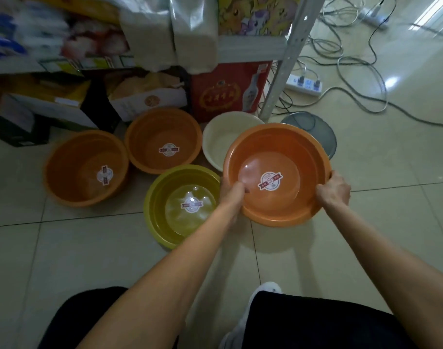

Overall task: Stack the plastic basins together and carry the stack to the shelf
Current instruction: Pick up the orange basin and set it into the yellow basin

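Both hands, left hand [234, 191] and right hand [335, 188], clamp opposite rims of the orange basin [278, 157], held right of centre, with the yellow basin [160, 197] just lower-left, nearer the left hand.

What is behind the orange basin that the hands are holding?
Behind the held orange basin sit a white basin and a grey basin on the floor. The held one covers their near sides, so their full insides stay hidden.

Five basins sit on the floor [366, 222] before the shelf [250, 50]: two [87, 167] [163, 139] at the left, one [182, 205] nearer, one [223, 139] by the shelf post [286, 61]. Both hands [234, 191] [334, 188] hold a sixth [276, 175], partly covering that last one. A power strip [305, 84] lies right of the post.
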